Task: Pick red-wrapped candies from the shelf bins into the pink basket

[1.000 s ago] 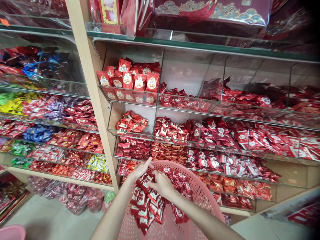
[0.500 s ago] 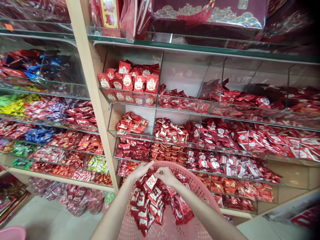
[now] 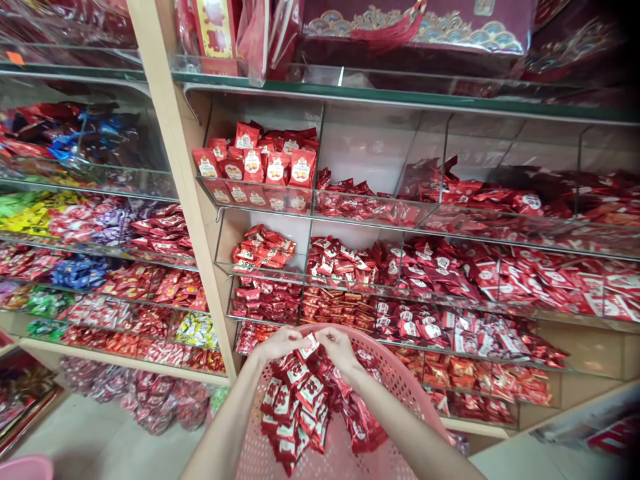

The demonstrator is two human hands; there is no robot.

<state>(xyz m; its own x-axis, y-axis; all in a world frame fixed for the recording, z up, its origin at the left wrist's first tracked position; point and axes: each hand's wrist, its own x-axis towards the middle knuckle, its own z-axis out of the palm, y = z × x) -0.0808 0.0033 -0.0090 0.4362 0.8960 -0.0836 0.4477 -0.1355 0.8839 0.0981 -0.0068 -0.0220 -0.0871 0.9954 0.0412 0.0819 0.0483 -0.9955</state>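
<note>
A pink perforated plastic basket (image 3: 400, 383) tilts toward me, low in the middle, holding a heap of small red candy packets (image 3: 300, 407). My left hand (image 3: 278, 343) and my right hand (image 3: 341, 347) meet over the far rim of the basket. Both are closed in a pinch on one red and white packet (image 3: 309, 346) held between them, just above the heap.
Clear-fronted shelf bins (image 3: 390, 267) packed with red sweets fill the wall ahead. A wooden upright (image 3: 185, 187) separates them from bins of mixed coloured sweets (image 3: 90, 267) on the left. Red gift boxes (image 3: 415, 27) sit on top. A pink tub (image 3: 25, 469) shows at the bottom left.
Both hands rose from the heap and came together, lifting one packet up toward the basket's far rim. The heap shifted slightly.
</note>
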